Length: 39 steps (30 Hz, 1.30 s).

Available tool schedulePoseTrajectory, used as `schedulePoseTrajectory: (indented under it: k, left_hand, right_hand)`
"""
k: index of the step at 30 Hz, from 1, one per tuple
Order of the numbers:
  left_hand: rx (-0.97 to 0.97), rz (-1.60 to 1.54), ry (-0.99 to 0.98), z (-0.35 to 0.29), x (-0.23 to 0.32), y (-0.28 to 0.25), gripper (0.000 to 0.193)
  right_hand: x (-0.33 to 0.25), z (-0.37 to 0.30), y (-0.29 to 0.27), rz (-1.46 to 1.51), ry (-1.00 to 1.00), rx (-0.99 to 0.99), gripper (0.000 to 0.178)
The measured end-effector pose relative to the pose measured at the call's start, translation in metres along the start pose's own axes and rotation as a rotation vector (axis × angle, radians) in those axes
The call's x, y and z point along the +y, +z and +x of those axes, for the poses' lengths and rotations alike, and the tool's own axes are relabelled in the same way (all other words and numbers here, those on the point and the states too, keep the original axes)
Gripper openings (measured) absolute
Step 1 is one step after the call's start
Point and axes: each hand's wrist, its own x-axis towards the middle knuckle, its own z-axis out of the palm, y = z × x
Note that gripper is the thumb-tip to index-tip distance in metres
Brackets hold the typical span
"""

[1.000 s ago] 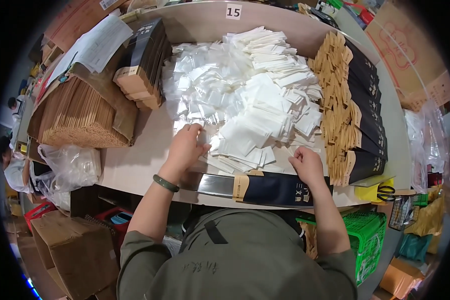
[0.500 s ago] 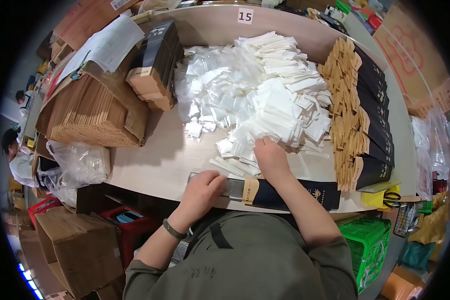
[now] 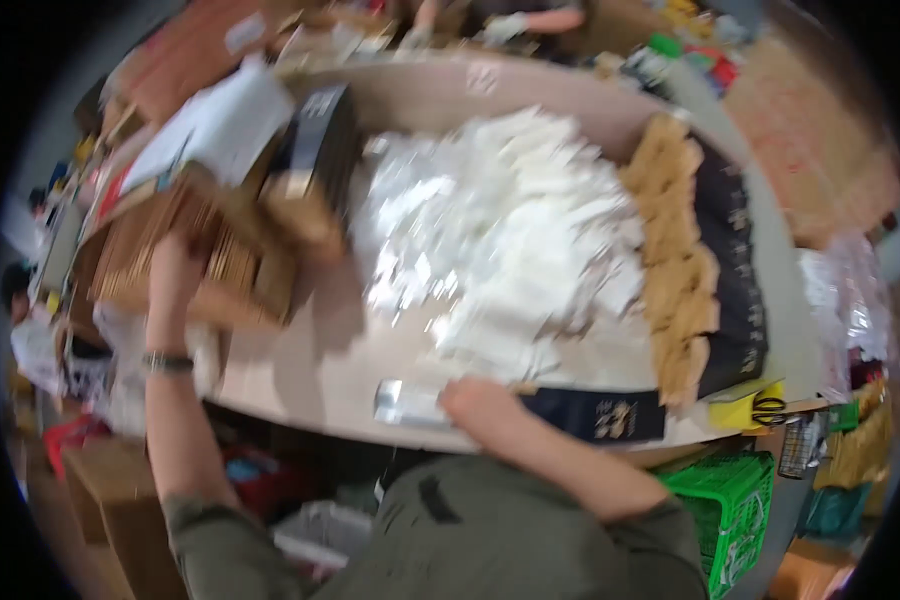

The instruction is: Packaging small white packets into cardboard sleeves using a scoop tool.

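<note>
My left hand (image 3: 178, 262) reaches into the open cardboard box (image 3: 260, 292) at the left, over a tight row of brown paper sleeves (image 3: 130, 268). Its fingers are blurred and partly hidden among them. At the front edge, my right hand (image 3: 482, 405) is closed over a long dark-blue paper sleeve (image 3: 595, 414) lying flat. A clear, shiny plastic packet (image 3: 407, 402) sticks out at the sleeve's left end. Beyond the right hand spreads a heap of white paper packets (image 3: 530, 270), with small clear plastic packets (image 3: 415, 200) to its left.
Overlapping dark-and-brown sleeves (image 3: 725, 270) line the table's right side. A bundle of dark sleeves (image 3: 315, 140) stands beside the box. Scissors (image 3: 768, 410) lie on something yellow at the right corner. Below is a green crate (image 3: 735, 510). Across the far panel, another person's arm (image 3: 550, 20) shows.
My left hand has moved from the plastic packet, left and away, to the box. My right hand has come from the white heap onto the dark-blue sleeve. The view has shifted and blurred.
</note>
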Motion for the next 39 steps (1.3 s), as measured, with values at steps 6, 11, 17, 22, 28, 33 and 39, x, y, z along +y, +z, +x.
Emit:
schedulePoseTrajectory:
  k: [6, 11, 17, 22, 28, 33, 39]
  left_hand:
    - [0.069, 0.059, -0.060, -0.027, -0.001, -0.010, 0.019]
    - [0.421, -0.010, 0.086, -0.040, -0.008, -0.002, 0.018]
    - [0.340, -1.105, -0.682, -0.191, 0.049, 0.043, 0.020]
    - [-0.681, -1.076, -0.248, -0.219, 0.109, 0.049, 0.005]
    - [-0.574, -0.959, -0.001, -0.225, 0.155, 0.083, 0.011]
    - [-0.224, -0.814, 0.104, -0.240, 0.247, 0.081, 0.018]
    - [-0.524, -0.985, 0.027, -0.248, 0.270, 0.084, 0.042]
  right_hand:
    - [-0.015, -0.003, 0.029, 0.135, 0.060, 0.041, 0.017]
    - [-0.012, -0.015, 0.020, 0.002, -0.033, 0.288, 0.024]
    - [0.002, -0.057, -0.018, 0.073, 0.047, 0.444, 0.033]
    - [0.008, -0.070, -0.015, 0.095, 0.019, 0.269, 0.036]
    - [0.004, -0.073, 0.000, 0.085, 0.007, 0.249, 0.036]
    - [-0.004, -0.061, -0.013, 0.065, 0.072, 0.253, 0.038]
    - [-0.002, -0.063, -0.009, 0.011, 0.089, 0.277, 0.045]
